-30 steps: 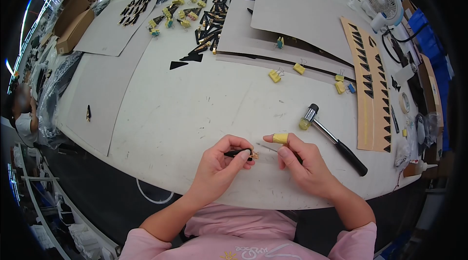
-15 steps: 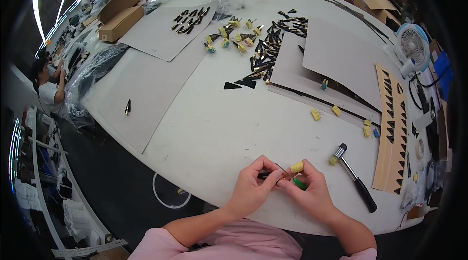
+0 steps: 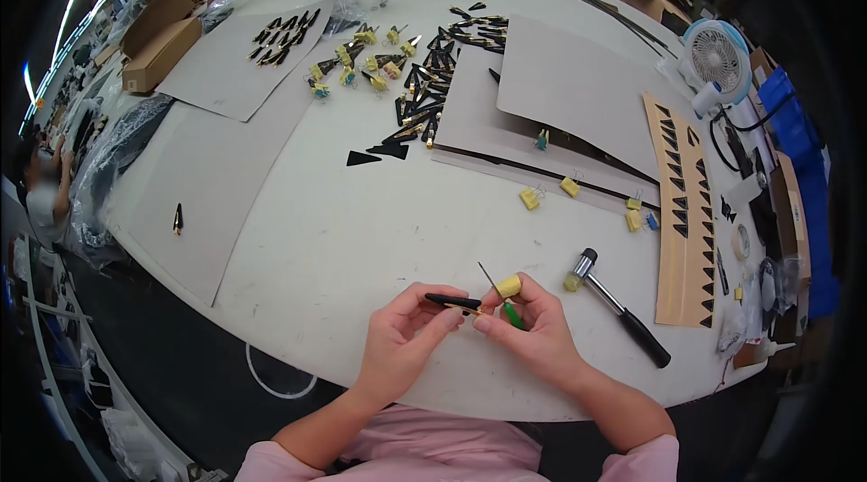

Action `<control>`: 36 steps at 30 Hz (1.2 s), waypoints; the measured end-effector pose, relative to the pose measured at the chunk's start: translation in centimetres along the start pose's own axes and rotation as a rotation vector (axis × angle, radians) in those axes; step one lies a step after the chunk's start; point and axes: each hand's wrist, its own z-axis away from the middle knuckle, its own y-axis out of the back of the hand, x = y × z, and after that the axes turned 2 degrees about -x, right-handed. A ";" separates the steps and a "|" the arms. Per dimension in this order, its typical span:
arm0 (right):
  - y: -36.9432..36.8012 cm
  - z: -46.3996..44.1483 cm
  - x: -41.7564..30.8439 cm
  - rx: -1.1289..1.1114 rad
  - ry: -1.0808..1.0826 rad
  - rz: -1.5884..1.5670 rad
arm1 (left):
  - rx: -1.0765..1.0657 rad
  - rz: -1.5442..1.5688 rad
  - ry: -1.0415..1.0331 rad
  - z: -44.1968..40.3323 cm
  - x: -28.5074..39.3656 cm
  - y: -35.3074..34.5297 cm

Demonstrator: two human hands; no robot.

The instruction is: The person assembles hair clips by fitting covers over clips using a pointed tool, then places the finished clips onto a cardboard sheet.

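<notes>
Pinched in the fingers of my left hand (image 3: 402, 337) is a small black tapered piece (image 3: 452, 300) with a gold-coloured end, its point toward the left. My right hand (image 3: 535, 335) is closed around a thin-shafted tool with a green handle (image 3: 514, 316); its bare metal shaft sticks up to the left. A yellow wrap (image 3: 509, 286) covers my right index finger. The right fingertips meet the gold end of the black piece, and the exact contact is partly hidden. To the right of my hands lies a hammer (image 3: 623, 308) with a black grip.
Many similar black pieces (image 3: 424, 89) lie piled beside large grey boards (image 3: 578, 93). Yellow binder clips (image 3: 529, 199) lie along the boards' edge, more at the back. A tan strip (image 3: 673, 292) carries black triangles. A fan (image 3: 716, 62) stands at the right; another person sits far left.
The view has shifted, so the table contents appear further left. My left hand has turned to show more of the black piece, and the tool's shaft now stands clear above my fingers.
</notes>
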 end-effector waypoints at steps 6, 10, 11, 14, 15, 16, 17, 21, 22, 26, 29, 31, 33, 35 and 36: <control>-0.3 0.1 -0.2 0.043 0.027 -0.047 | -0.058 -0.027 0.014 -0.3 -0.2 -0.2; 0.2 0.2 0.4 0.048 -0.005 0.011 | -0.013 -0.160 -0.039 -0.1 -0.3 -0.8; 0.3 0.2 0.5 0.037 -0.007 0.020 | -0.016 -0.162 -0.034 -0.1 -0.4 -0.8; 0.2 0.4 0.7 0.029 0.009 0.018 | -0.024 -0.165 -0.057 -0.1 -0.8 -0.5; 0.1 0.4 0.8 0.029 0.027 0.010 | -0.036 -0.207 -0.083 -0.2 -0.9 -0.4; -0.2 0.4 0.6 0.033 0.026 0.007 | -0.048 -0.248 -0.109 -0.2 -1.0 -0.3; -0.5 0.4 0.1 0.045 0.024 -0.033 | -0.051 -0.249 -0.106 -0.2 -0.7 -0.6; -0.2 0.7 0.6 -0.009 -0.005 0.009 | -0.047 -0.162 -0.081 -0.6 -0.2 -0.8; -0.4 0.7 0.9 -0.009 -0.006 0.005 | -0.061 -0.149 -0.085 -0.5 -0.3 -0.6; -0.7 0.7 0.5 0.021 0.033 0.083 | -0.045 -0.166 -0.145 -0.5 -0.3 -0.6; -1.0 0.8 0.1 0.009 0.014 0.137 | -0.052 -0.113 -0.037 -0.4 -0.2 -0.5; -1.5 0.8 0.4 -0.003 0.017 0.132 | 0.016 -0.192 -0.076 -0.3 -0.7 -0.5; -1.9 0.8 0.9 0.052 0.050 -0.004 | -0.015 -0.131 -0.045 -0.5 -0.9 0.0; -1.5 0.8 0.5 0.070 0.024 0.017 | -0.046 -0.066 -0.014 -0.6 -0.8 0.0; -1.3 0.8 0.3 0.086 -0.006 0.040 | -0.059 -0.015 0.000 -0.6 -0.5 -0.4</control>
